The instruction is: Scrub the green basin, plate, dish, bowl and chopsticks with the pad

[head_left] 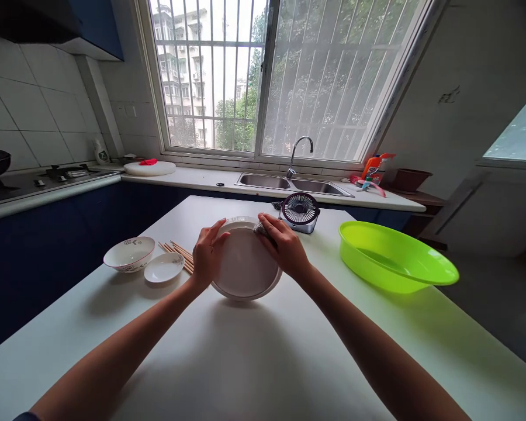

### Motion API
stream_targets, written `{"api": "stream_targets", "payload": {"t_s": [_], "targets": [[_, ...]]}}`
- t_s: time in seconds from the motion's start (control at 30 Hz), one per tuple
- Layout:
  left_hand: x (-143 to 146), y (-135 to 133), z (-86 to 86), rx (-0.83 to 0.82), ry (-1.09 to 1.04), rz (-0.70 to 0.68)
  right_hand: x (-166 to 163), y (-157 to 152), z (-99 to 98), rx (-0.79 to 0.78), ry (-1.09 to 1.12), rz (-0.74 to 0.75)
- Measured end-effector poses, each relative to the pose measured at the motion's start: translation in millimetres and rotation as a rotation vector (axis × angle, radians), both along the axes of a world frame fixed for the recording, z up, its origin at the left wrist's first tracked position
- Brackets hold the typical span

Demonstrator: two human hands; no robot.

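Observation:
A round white plate [248,263] is tilted up over the table in front of me, its broad flat face toward me. My left hand [208,254] grips its left rim, thumb on the near face. Pinched in my right hand [284,245] is a small grey scrubber [259,228], which looks like steel wool and presses against the upper right rim. Left of the plate are several wooden chopsticks [182,254], partly hidden by my left hand. Beside them sit a small white dish [164,269] and a flowered bowl [130,255].
A bright green basin [397,257] stands on the white table [245,374] at right. Behind the plate is a small fan [300,210]. Beyond are a double sink [263,181] with a faucet [293,158], a round cutting board [149,169] and a stove [48,181].

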State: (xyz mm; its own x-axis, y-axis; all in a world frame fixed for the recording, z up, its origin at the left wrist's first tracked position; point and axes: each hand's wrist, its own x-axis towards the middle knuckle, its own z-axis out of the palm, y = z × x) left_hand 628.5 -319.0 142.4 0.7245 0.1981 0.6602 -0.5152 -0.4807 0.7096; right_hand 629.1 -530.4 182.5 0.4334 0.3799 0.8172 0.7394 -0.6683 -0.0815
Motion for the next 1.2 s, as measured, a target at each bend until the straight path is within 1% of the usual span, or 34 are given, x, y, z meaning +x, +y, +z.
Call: {"api": "stream_targets", "payload": {"t_s": [0.27,0.43,0.53,0.63,0.73,0.83,0.97,1.1,1.2], "targets": [[-3,2,-0.5,-0.003,-0.024,0.051,-9,-1,-33.0,0.157,0.001,-0.08],[-2,5,-0.4,-0.003,0.069,0.119,-12,-1,-56.7,0.271,0.061,-0.107],[-1,3,-3.6,-0.035,0.091,0.144,-10,-2,-62.0,0.344,0.088,-0.115],[-3,-2,-7.2,-0.085,0.087,0.146,-6,-5,-58.0,0.366,0.09,-0.096],[-5,-6,-7.7,-0.093,0.142,0.114,-3,-13,-51.4,0.324,0.095,-0.064],[-5,-4,-4.4,-0.035,0.212,0.075,0,-24,-46.5,0.274,0.103,-0.036],[-1,2,4.3,0.072,0.287,-0.001,6,-40,-37.9,0.204,0.102,0.02],[3,4,16.0,0.198,0.247,-0.079,8,-47,-24.2,0.111,0.111,0.066],[4,1,20.1,0.226,0.199,-0.149,5,-45,-15.4,0.049,0.1,0.112]]}}
